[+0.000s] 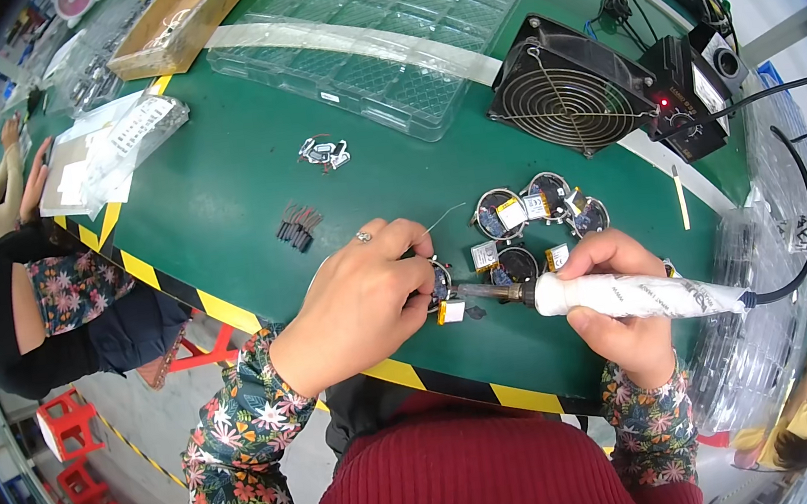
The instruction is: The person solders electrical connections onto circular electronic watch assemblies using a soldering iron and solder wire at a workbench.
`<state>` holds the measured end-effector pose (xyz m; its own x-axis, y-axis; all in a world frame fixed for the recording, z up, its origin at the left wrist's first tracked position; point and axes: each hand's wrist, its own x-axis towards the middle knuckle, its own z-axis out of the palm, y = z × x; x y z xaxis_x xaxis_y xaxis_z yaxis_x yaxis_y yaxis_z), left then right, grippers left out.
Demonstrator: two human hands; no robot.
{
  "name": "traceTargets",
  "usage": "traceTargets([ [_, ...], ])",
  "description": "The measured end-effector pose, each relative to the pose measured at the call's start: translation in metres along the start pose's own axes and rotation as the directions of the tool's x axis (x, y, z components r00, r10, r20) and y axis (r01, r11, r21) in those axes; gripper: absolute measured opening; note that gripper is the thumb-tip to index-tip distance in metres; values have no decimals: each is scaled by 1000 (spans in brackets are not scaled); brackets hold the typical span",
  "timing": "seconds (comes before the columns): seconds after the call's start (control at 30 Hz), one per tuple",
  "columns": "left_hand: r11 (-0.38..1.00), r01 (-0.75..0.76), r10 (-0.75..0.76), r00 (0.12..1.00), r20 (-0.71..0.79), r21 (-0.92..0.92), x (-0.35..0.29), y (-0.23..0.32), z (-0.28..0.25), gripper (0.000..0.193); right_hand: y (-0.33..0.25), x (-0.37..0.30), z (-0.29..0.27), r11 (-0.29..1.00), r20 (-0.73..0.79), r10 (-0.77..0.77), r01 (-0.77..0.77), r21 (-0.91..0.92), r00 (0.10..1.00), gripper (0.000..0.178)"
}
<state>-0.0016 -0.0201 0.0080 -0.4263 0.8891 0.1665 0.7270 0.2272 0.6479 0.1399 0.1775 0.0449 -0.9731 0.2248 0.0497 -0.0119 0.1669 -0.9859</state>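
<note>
Soldering iron (646, 295) with a white-wrapped handle lies across your right grip (637, 349), which is clamped on it, thumb on the near side and fingers over the top. You have it over the right part of the bench (241, 161), its tip pointing left to the edge of a small round circuit board (441, 278); whether the metal touches it, you cannot tell from this view. Your left grip (359, 303) has its fingers bent at that same board, but their tips are partly hidden, so you cannot tell whether they are clamped on it. A thin wire (442, 219) sticks out past your left fingers toward the upper right. Against the board's near side sits a small silver battery (451, 313).

Just beyond the iron you have a cluster of similar round assemblies (501, 215), several with batteries on them. A black fan (570, 90) stands tilted behind these, next to a dark control box (687, 101) with a red light lit. Forward of your left hand are dark cylindrical parts (298, 230) with thin leads, and farther off a small pile of white pieces (325, 153). Clear plastic trays (356, 107) sit at the far side.
</note>
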Motion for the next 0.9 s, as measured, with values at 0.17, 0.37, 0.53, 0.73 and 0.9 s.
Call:
traceTargets([
  [0.17, 999, -5, 5, 1000, -12, 35, -1, 1, 0, 3, 0, 0, -2, 999, 15, -30, 30, -22, 999, 24],
  [0.37, 999, -22, 22, 1000, -21, 37, -1, 0, 3, 3, 0, -1, -1, 999, 9, -3, 2, 41, 1000, 23],
  [0.53, 1000, -28, 28, 999, -25, 5, -1, -3, 4, 3, 3, 0, 2, 1000, 26, 15, -15, 0, 1000, 23],
  [0.73, 998, -56, 55, 997, -50, -6, -3, -6, 5, 8, 4, 4, 6, 999, 55, 38, -37, -8, 998, 23],
  [0.9, 998, -56, 55, 997, -58, -16, -3, -8, 7, 8, 4, 6, 7, 999, 79, 29, -26, -41, 996, 23],
])
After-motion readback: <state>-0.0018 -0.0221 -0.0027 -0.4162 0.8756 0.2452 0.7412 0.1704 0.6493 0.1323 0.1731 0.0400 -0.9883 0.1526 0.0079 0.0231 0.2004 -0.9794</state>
